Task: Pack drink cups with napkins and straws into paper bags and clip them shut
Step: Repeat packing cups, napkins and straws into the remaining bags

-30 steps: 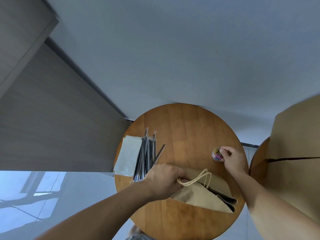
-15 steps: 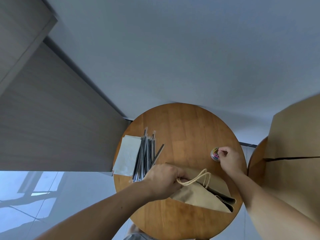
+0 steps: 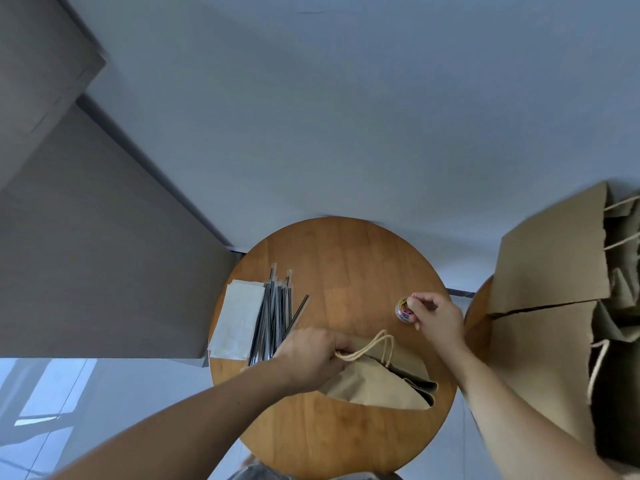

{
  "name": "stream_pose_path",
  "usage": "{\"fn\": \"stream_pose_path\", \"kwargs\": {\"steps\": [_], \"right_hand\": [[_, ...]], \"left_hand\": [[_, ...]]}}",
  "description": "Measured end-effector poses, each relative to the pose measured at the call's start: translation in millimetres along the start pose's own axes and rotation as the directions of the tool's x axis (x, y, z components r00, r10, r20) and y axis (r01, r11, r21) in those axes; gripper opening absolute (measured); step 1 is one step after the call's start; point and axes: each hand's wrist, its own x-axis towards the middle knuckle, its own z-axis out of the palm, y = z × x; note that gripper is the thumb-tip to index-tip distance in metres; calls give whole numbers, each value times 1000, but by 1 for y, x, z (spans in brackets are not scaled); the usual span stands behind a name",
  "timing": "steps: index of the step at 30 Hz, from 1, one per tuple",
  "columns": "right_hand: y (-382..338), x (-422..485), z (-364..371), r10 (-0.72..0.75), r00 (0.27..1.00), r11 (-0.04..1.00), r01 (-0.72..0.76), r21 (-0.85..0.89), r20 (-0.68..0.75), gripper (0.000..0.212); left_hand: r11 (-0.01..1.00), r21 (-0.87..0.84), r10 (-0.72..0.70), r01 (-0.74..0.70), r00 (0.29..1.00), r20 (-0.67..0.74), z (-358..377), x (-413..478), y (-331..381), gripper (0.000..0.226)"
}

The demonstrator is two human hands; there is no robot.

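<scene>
Round wooden table [image 3: 346,258], left hand [image 3: 311,355] gripping unprinted paper bag [image 3: 377,386], right hand [image 3: 438,318] pinching clip tub [image 3: 403,309]

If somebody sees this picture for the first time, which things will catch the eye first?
First, the round wooden table in the middle, where the left hand pinches the top of a paper bag lying on its side. Right of it, the right hand reaches into a small jar of coloured clips; black straws and white napkins lie at the left.

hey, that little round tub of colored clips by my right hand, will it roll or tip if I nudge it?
The clip tub looks round, small and probably light, so a nudge could skid it on the smooth wooden table. It seems tilted under your right hand, so it might roll if released.
</scene>
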Motion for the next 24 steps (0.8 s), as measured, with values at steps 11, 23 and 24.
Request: {"fn": "stream_pose_path", "kwargs": {"steps": [11,23,24], "right_hand": [[-89,-102,-36,-255,967,941,240,240,31,12],[-89,-155,-18,-409,889,877,445,-180,207,14],[-88,-155,-15,-457,864,835,499,-233,212,9]], "left_hand": [[998,56,-21,21,1000,1,-8,-6,11,19],[985,169,32,-27,999,-26,-18,-8,19,22],[981,190,40,-33,999,-32,-17,-9,19,23]]}}
